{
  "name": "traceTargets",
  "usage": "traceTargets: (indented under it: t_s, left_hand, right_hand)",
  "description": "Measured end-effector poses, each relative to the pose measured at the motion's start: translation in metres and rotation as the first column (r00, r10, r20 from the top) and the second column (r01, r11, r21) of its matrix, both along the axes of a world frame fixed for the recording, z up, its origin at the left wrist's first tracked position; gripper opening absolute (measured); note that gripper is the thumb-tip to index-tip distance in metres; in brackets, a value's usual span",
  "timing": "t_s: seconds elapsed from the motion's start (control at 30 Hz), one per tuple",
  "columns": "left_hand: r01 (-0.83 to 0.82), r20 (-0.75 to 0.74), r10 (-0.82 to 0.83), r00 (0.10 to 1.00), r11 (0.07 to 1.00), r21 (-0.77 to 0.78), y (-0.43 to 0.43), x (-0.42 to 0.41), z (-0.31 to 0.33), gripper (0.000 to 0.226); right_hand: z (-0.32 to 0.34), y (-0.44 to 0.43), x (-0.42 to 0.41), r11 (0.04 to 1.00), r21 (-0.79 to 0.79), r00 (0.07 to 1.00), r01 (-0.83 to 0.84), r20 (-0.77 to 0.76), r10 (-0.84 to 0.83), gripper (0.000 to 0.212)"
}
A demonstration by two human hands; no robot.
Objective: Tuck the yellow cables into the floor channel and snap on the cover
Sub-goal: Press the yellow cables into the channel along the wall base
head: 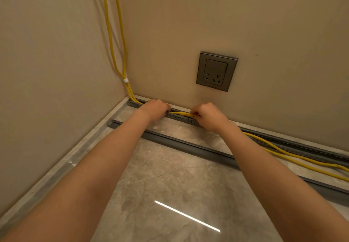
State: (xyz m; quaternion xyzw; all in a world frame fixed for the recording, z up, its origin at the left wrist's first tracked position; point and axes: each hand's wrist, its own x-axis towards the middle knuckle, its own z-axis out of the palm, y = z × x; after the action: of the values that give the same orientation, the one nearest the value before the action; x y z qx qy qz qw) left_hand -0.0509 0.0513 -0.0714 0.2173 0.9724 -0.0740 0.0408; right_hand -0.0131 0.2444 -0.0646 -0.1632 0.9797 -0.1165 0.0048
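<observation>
We're tucking: our right hand (207,116) pinches thin yellow cables (180,113) over the slotted grey floor channel (287,142). The grip of our left hand (156,108) we cannot tell. Next, the loose run to the right likely needs pressing in.

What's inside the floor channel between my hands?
Between the left hand and right hand, yellow cables lie in the slotted channel; whatever sits under the hands is covered.

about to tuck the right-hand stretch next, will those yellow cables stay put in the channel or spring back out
Probably springy: the yellow cables outside the channel lie in long gentle curves, not limp folds. They likely need holding down: the right hand pinches them and the left hand curls over them. Likely light: one small white tie bundles them.
</observation>
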Motion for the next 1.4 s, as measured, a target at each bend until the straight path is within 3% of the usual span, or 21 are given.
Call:
traceTargets:
  t_s: [0.13,0.23,0.33,0.53,0.8,0.9,1.0,1.17,1.4]
  left_hand:
    - [0.047,0.003,-0.047,0.999,0.999,0.002,0.007,0.008,0.008,0.031]
    - [0.097,-0.058,-0.095,0.994,0.995,0.022,0.025,0.017,0.005,0.029]
    - [0.118,-0.019,-0.117,0.993,0.99,0.074,0.047,0.023,0.001,0.027]
    - [0.055,-0.005,-0.055,0.998,0.995,0.089,0.058,0.022,-0.004,0.029]
    - [0.026,0.064,-0.033,0.997,0.995,0.1,0.064,0.021,0.003,0.028]
    - [-0.001,0.061,-0.007,0.998,0.99,0.14,0.068,0.025,0.005,0.03]
    - [0.071,-0.001,-0.071,0.997,0.988,0.139,0.073,0.03,0.004,0.032]
    - [0.267,-0.06,-0.26,0.964,0.949,0.165,0.1,0.044,-0.001,0.036]
    - [0.199,-0.05,-0.196,0.979,0.978,0.058,0.12,0.043,-0.002,0.028]
  right_hand:
    - [-0.006,-0.004,0.007,0.988,0.153,0.999,-0.034,0.0,0.035,0.036]
    - [-0.012,-0.002,0.012,0.987,0.157,0.999,-0.03,-0.021,0.034,0.036]
    - [-0.013,0.002,0.012,0.978,0.208,0.995,-0.032,-0.091,0.052,0.038]
    - [-0.006,0.021,0.019,0.999,0.019,0.999,0.03,0.011,-0.03,0.037]
    - [-0.003,0.057,0.041,0.984,-0.043,0.983,0.171,0.076,-0.167,0.039]
    - [-0.002,0.061,0.041,0.984,-0.015,0.981,0.178,0.075,-0.177,0.03]
    - [-0.004,0.065,0.039,0.976,-0.038,0.977,0.212,0.034,-0.211,0.027]
    - [-0.007,0.056,0.047,0.975,0.172,0.99,0.138,-0.059,-0.13,0.032]
    - [-0.017,0.076,0.057,0.98,0.15,0.988,0.134,-0.1,-0.12,0.038]
